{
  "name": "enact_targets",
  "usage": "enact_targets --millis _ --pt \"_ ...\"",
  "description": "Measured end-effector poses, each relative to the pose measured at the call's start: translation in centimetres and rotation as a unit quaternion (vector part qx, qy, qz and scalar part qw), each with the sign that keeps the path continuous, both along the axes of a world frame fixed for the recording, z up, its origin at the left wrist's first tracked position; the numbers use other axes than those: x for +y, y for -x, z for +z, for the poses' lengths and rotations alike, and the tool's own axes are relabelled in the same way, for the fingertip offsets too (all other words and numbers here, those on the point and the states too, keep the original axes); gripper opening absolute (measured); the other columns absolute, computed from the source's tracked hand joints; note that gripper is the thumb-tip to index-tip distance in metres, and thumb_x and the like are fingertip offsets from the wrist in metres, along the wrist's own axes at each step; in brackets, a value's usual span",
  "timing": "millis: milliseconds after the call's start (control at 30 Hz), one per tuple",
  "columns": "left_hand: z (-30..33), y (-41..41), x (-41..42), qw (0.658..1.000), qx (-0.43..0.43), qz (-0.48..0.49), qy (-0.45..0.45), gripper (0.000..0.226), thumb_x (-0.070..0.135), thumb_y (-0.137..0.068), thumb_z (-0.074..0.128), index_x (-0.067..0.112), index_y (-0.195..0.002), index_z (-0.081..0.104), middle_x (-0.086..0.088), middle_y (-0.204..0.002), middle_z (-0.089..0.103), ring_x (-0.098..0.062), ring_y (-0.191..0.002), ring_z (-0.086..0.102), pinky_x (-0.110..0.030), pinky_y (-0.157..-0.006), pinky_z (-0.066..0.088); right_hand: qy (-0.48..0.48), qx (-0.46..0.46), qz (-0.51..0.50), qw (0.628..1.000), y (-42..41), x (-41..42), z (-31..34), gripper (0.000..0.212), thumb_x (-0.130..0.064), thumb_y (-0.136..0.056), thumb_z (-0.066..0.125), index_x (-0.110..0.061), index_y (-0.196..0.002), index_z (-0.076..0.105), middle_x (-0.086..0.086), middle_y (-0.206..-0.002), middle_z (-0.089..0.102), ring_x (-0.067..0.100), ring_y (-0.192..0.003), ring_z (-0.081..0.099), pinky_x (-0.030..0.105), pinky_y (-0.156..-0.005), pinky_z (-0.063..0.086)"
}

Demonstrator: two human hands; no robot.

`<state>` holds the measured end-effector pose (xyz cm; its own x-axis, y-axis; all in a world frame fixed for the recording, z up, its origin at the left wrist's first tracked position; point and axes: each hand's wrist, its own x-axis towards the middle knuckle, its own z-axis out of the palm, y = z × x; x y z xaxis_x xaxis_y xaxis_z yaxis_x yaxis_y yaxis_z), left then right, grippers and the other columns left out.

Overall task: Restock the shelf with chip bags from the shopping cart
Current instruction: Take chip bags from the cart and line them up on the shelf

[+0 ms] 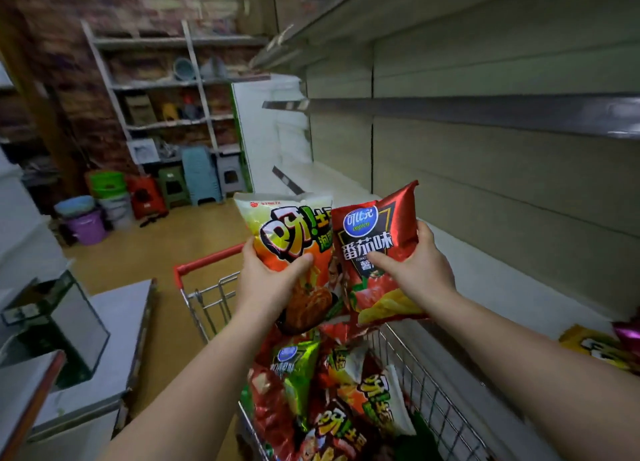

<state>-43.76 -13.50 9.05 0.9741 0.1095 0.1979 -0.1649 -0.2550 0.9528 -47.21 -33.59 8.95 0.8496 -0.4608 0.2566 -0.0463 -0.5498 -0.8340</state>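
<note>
Long grey shelf unit [485, 169] along the right side, running from near to far, boards bare in the middle part. At its near right end, a yellow bag [595, 351] lying on the low board, next to something purple at the picture edge, too cut off to tell what.

Wire shopping cart [426, 401] with red handle [204, 261] below the centre, close to the shelf unit, filled with many chip bags [332, 391] in red, green and white, lying one over another.

On the left, near, grey counter [114, 322] with a dark glass box [59, 325] on it. Far left, against a brick wall, open rack [166, 83] with small goods, and under it plastic stools [201, 176] and buckets [86, 223] on the yellow floor.

Above the cart, two bags held upright, side by side and touching. White and orange chip bag [294, 239] on the left, gripped by left hand [266, 280], thumb across the front, fingers behind. Red tomato chip bag [377, 249] on the right, slightly tilted, gripped by right hand [419, 270], thumb on the front, fingers curled around the right edge.
</note>
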Motion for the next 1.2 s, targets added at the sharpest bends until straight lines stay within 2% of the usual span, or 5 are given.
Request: enact_targets --millis 200,433,567,733,1200 --pt "4.8 -0.7 1.4 0.995 -0.059 -0.077 -0.020 0.088 0.037 -0.072 0.078 0.019 -0.143 0.028 -0.005 -0.133 0.051 -0.027 -0.121 0.050 -0.040 -0.100 0.040 0.027 -0.064 -0.089 0.994 3.2 2.3 4.6 0.080 -0.044 -0.071 0.076 -0.024 -0.135 0.034 -0.001 -0.126 0.058 0.025 -0.113 0.056 0.035 -0.088 0.044" --pt "9.6 1.4 -0.9 0.977 -0.109 -0.181 0.005 0.093 0.050 -0.060 0.083 0.024 -0.138 0.038 0.003 -0.123 0.057 -0.022 -0.113 0.056 -0.047 -0.098 0.046 0.041 -0.111 -0.203 0.972 9.9 1.7 9.4 0.087 -0.044 -0.068 0.078 -0.023 -0.139 0.033 0.000 -0.126 0.060 0.026 -0.115 0.056 0.034 -0.094 0.044" --pt "12.4 4.6 -4.1 0.959 -0.130 -0.253 0.019 0.092 0.052 -0.055 0.083 0.024 -0.133 0.044 0.005 -0.115 0.062 -0.019 -0.104 0.061 -0.046 -0.094 0.049 0.052 -0.134 -0.257 0.956 15.7 0.3 12.1 0.080 -0.038 -0.070 0.079 -0.024 -0.137 0.036 -0.002 -0.121 0.062 0.020 -0.110 0.057 0.022 -0.082 0.038" --pt "15.2 10.8 -8.5 0.929 -0.148 -0.335 0.049 0.086 0.041 -0.066 0.083 0.022 -0.137 0.039 0.006 -0.113 0.055 -0.018 -0.105 0.056 -0.038 -0.095 0.045 0.086 -0.147 -0.344 0.923 24.0 -1.5 14.5 0.082 -0.044 -0.068 0.078 -0.025 -0.136 0.036 -0.001 -0.121 0.062 0.024 -0.113 0.056 0.031 -0.090 0.042" --pt "17.7 35.8 -18.6 0.826 -0.132 -0.539 0.098 0.093 0.046 -0.063 0.082 0.024 -0.139 0.035 -0.001 -0.128 0.055 -0.027 -0.116 0.053 -0.051 -0.101 0.042 0.151 -0.138 -0.532 0.822 53.2 -2.9 17.8 0.086 -0.045 -0.066 0.079 -0.023 -0.137 0.035 -0.002 -0.125 0.060 0.021 -0.115 0.055 0.032 -0.093 0.042"
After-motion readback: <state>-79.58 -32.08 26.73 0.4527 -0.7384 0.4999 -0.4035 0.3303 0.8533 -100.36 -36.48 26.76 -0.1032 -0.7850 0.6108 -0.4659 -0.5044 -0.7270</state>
